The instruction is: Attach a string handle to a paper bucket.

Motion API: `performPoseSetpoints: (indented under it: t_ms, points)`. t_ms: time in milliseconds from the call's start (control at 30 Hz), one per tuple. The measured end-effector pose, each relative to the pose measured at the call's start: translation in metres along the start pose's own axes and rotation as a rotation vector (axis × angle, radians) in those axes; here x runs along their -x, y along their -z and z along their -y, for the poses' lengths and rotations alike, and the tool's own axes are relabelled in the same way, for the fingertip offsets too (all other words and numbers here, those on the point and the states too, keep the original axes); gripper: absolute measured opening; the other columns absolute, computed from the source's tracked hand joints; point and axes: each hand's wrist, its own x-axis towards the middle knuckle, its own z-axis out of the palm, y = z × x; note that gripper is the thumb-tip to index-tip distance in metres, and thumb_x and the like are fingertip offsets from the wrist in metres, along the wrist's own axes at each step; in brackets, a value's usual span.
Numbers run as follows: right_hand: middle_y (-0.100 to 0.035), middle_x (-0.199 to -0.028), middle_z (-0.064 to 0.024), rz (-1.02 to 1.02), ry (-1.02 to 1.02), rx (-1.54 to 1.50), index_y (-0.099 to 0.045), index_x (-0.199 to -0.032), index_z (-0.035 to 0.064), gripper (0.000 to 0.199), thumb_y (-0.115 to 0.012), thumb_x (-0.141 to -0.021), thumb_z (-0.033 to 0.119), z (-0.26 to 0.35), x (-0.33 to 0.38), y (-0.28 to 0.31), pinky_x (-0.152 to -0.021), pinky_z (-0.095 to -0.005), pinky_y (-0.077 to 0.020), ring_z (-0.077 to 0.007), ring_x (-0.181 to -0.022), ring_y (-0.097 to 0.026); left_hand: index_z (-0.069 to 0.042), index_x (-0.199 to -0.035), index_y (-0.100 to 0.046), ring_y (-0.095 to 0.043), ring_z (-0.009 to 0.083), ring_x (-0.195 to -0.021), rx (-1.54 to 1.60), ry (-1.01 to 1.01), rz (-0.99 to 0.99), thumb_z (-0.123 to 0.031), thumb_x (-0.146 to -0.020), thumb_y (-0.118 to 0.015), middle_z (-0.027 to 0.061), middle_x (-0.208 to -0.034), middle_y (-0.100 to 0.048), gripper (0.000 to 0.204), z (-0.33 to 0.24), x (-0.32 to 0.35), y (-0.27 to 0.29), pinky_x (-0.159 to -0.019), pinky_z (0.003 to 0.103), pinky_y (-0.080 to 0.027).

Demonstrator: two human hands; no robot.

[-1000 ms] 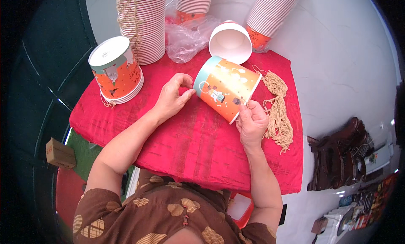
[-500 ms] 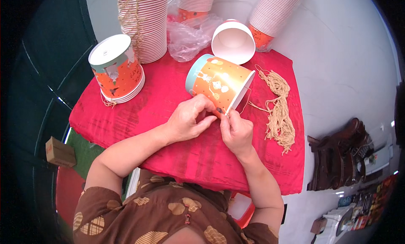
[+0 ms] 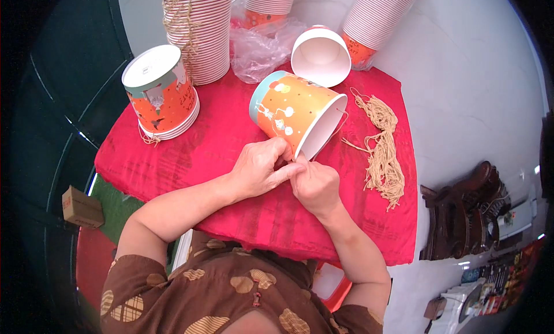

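Observation:
An orange paper bucket (image 3: 283, 112) with a pale blue base band lies tilted on its side, its white rim toward the right. My left hand (image 3: 259, 169) is closed, fingertips curled at the near side of that rim. Beside it my right hand (image 3: 317, 187) pinches the rim's lower edge, its thumb close to the left thumb. A thin tan string (image 3: 341, 126) loops out of the bucket's mouth; its other end is hidden near my fingers. Right of the bucket lies a bundle of tan strings (image 3: 382, 155), one strand sticking out toward it.
A red cloth (image 3: 242, 221) covers the table. At the left, a few nested buckets (image 3: 161, 106) stand upside down. Behind are tall bucket stacks (image 3: 202, 39), crumpled clear plastic (image 3: 262, 51) and a bucket with its white mouth facing me (image 3: 321, 60). A cardboard box (image 3: 82, 207) sits lower left.
The bucket has turned, so its mouth shows wider and the printed figures have shifted downward. My right hand has moved left and slightly down, up against my left hand.

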Motion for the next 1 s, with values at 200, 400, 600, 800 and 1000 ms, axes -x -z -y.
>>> performPoseSetpoints:
  t_ms: [200,400,600,800,1000]
  points:
    - [-0.050,-0.054,-0.0079,-0.017,-0.054,-0.062,-0.053,-0.074,0.0036,0.014,-0.065,-0.081,0.004,0.004,0.001,-0.005,-0.043,-0.0359,-0.0432,-0.0237,-0.045,-0.055,-0.003,-0.079,-0.052,-0.061,0.0340,-0.062,-0.102,-0.037,-0.019,-0.014,-0.085,-0.068,0.0158,-0.070,-0.058,0.020,0.004,0.002,-0.004,-0.051,0.041,-0.046]
    - [-0.058,-0.061,-0.0134,0.001,-0.345,-0.517,-0.061,-0.094,0.0010,0.018,-0.067,-0.078,0.006,-0.006,0.004,-0.001,-0.047,-0.0392,-0.0473,-0.0274,-0.051,-0.060,-0.001,-0.083,-0.053,-0.062,0.0359,-0.067,0.057,0.035,0.079,-0.006,-0.087,-0.062,0.0174,-0.073,-0.058,0.011,0.005,0.000,0.001,-0.056,0.041,-0.048]
    - [-0.062,-0.069,-0.0170,0.164,-0.491,-0.658,-0.057,-0.086,0.0001,0.010,-0.064,-0.079,0.000,-0.019,0.003,0.015,-0.050,-0.0378,-0.0485,-0.0296,-0.058,-0.065,0.001,-0.092,-0.055,-0.065,0.0311,-0.075,0.197,0.105,0.158,-0.002,-0.087,-0.060,0.0171,-0.080,-0.060,0.007,0.006,-0.002,0.004,-0.063,0.038,-0.050]
    - [-0.060,-0.066,-0.0172,0.060,-0.324,-0.650,-0.058,-0.086,0.0005,0.007,-0.063,-0.082,-0.001,-0.024,0.004,0.010,-0.049,-0.0388,-0.0484,-0.0309,-0.058,-0.065,0.001,-0.090,-0.054,-0.064,0.0324,-0.074,0.161,0.155,0.178,-0.002,-0.087,-0.059,0.0169,-0.079,-0.060,0.006,0.005,-0.003,0.005,-0.064,0.039,-0.050]
    - [-0.058,-0.061,-0.0155,0.079,-0.307,-0.651,-0.058,-0.088,0.0018,0.007,-0.063,-0.083,0.000,-0.017,0.002,0.010,-0.048,-0.0398,-0.0479,-0.0313,-0.055,-0.063,0.001,-0.085,-0.050,-0.063,0.0354,-0.073,0.088,0.182,0.103,-0.001,-0.087,-0.059,0.0185,-0.076,-0.058,0.009,0.005,0.000,0.004,-0.062,0.040,-0.048]
